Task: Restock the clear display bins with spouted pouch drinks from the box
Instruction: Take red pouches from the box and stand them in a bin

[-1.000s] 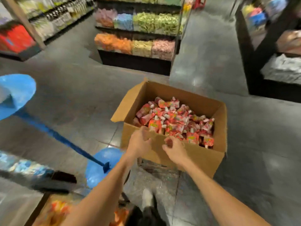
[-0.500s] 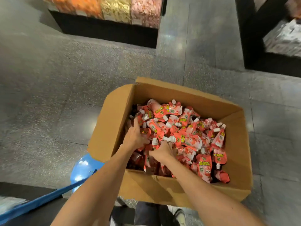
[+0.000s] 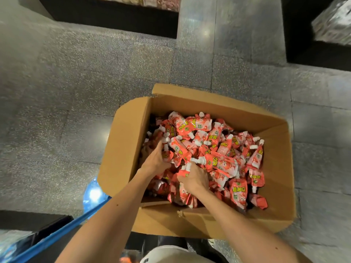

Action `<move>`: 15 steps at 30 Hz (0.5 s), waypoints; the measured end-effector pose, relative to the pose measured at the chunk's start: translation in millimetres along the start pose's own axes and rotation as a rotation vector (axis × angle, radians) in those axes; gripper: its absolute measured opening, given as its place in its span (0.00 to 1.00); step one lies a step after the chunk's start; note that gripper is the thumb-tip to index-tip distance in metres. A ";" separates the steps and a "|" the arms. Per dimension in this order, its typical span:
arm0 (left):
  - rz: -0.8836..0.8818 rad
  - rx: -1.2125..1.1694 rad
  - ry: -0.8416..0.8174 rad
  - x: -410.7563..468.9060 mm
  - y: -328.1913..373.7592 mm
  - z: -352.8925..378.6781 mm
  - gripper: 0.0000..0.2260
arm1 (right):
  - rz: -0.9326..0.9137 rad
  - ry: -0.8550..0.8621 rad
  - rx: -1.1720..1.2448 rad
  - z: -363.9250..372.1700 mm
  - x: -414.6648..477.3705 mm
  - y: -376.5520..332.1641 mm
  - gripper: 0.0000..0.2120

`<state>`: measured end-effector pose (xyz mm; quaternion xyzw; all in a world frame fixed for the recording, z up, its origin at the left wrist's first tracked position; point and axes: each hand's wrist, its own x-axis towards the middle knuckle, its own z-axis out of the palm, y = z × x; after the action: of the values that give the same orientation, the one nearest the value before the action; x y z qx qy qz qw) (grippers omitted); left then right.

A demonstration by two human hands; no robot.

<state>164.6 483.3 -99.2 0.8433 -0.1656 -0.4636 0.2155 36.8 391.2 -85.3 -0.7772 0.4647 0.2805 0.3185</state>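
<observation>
We log the left hand (image 3: 154, 160) grip closed round a bunch of pouches (image 3: 218, 164), and the right hand (image 3: 194, 177) grip closed on more beside it. A second ago both hovered at the box (image 3: 125, 141) rim. We judge gathering has begun; display bins out of view.

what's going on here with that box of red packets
A person leans over an open cardboard box, both hands down in a heap of red spouted pouches. The left hand and the right hand each grip pouches towards the box's left side. No handful is lifted out yet.
</observation>
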 end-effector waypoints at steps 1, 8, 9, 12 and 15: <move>0.008 0.012 0.037 -0.1 -1.1 0.7 0.45 | -0.003 -0.010 0.014 -2.0 -0.6 0.9 0.35; 0.004 0.372 0.196 -23.2 5.5 2.5 0.28 | 0.043 -0.016 0.237 -15.4 -5.8 1.1 0.22; -0.002 0.420 0.166 -25.0 5.8 1.4 0.29 | 0.047 -0.020 0.269 -19.4 -6.8 1.2 0.20; 0.027 0.533 0.057 -31.7 3.3 -3.7 0.26 | 0.032 -0.015 0.358 -29.3 -8.1 3.1 0.16; 0.029 0.373 0.010 -42.5 -5.2 -1.8 0.18 | 0.014 -0.016 0.412 -36.7 -10.7 3.5 0.13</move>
<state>144.7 508.5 -70.8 0.8686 -0.2596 -0.4173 0.0628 34.3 368.0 -54.7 -0.6901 0.5150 0.1880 0.4724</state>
